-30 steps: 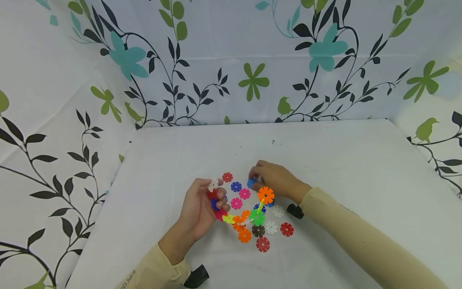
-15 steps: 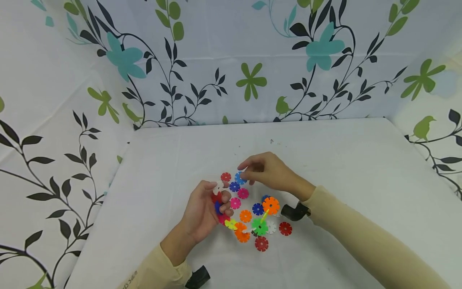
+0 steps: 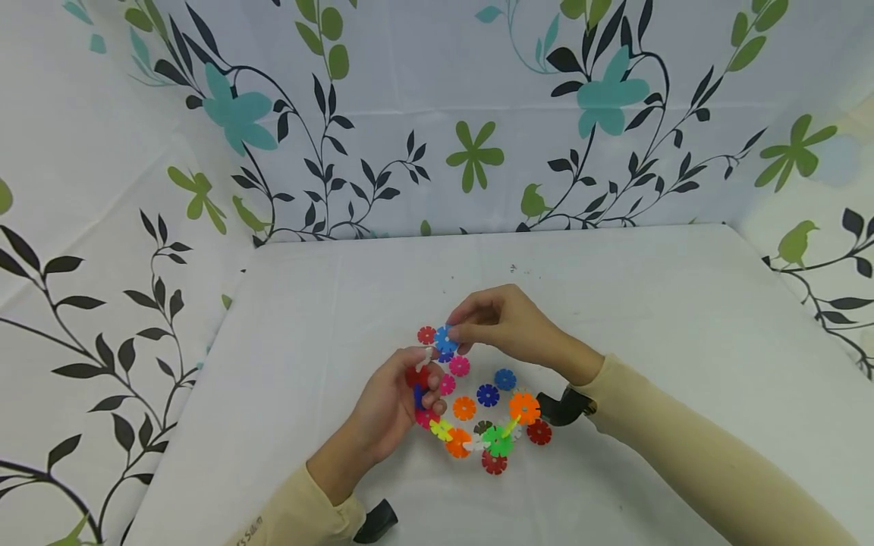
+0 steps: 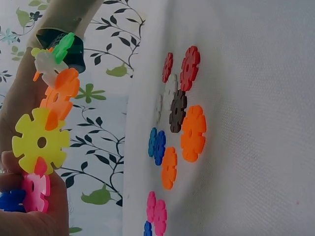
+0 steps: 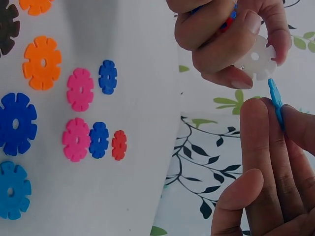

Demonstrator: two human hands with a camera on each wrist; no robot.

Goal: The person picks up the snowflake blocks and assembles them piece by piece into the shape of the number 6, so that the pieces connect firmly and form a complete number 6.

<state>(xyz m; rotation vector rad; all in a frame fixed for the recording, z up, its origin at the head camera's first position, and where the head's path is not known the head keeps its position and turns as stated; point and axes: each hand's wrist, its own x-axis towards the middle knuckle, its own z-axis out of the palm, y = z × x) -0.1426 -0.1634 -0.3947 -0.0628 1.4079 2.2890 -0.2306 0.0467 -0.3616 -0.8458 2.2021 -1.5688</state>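
My left hand [image 3: 389,398] holds one end of a chain of slotted, flower-shaped plastic discs. Its thumb and finger grip a white disc [image 5: 256,56] at that end. From the hand the chain runs through a pink disc [image 4: 35,191], a yellow disc [image 4: 42,140] and an orange disc [image 4: 60,93] to a green disc [image 3: 498,440], and a larger orange disc [image 3: 524,408] lies at the far end. Between thumb and fingers, my right hand [image 3: 512,330] pinches a light blue disc [image 5: 275,101]. Its edge is close to the white disc's rim; whether they touch I cannot tell.
Loose discs lie on the white table [image 3: 614,303] under and around the chain, among them a red disc [image 3: 426,335], a pink disc [image 3: 460,365] and a dark blue disc [image 3: 488,395]. A leaf-patterned cloth [image 3: 382,114] hangs behind the table.
My right hand has lifted the light blue disc and moved left, up to the left hand. The chain's free end has swung right and toward the near side. The white disc has turned edge-on.
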